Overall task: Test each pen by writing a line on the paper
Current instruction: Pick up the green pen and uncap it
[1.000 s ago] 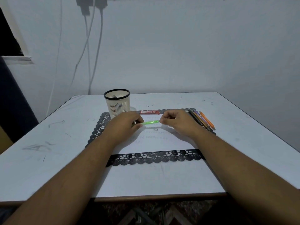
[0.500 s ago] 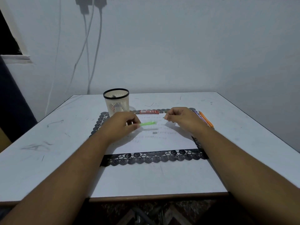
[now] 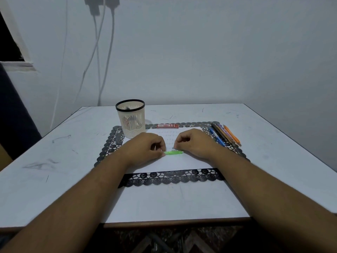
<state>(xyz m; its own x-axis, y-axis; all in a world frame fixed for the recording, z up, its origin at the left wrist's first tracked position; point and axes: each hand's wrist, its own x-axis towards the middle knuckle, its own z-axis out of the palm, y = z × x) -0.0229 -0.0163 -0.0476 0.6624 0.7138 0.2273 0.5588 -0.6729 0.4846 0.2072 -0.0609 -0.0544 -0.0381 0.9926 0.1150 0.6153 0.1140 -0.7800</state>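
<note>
A green pen point(image 3: 173, 152) lies level just above the white paper point(image 3: 169, 164), its left end held in the fingertips of my left hand point(image 3: 145, 148). My right hand point(image 3: 194, 143) is curled beside the pen's right end, and its fingertips pinch a small grey piece point(image 3: 173, 148) just above the barrel. I cannot tell what that piece is. Faint written marks show on the paper's far half. Several more pens point(image 3: 225, 134) lie in a row on the right.
The paper lies on a black lace placemat point(image 3: 171, 178) on a white table point(image 3: 54, 170). A cream mesh pen cup point(image 3: 130, 119) stands at the mat's far left corner. A red lead box point(image 3: 167, 126) lies along the mat's far edge.
My right hand let go of the pen's right end and pulled away with the small piece. It is now back beside the pen. Both hands and the pen sit lower over the paper.
</note>
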